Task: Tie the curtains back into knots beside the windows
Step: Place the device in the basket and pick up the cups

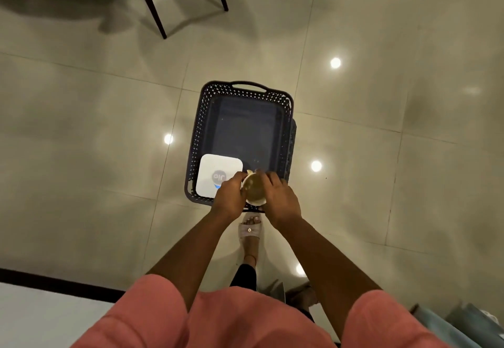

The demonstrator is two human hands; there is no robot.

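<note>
Left hand (229, 196) and right hand (278, 197) grip pale round cup (253, 188) (greenish inside) | above dark basket (286, 129)

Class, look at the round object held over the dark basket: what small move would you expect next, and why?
Probably lowering the round tan object into the basket. Both hands, left and right, hold it over the near rim, beside the white box already inside, and bare floor space shows further in.

Hands (255, 196) hide cup's (253, 188) sides; logo blurred.
</note>
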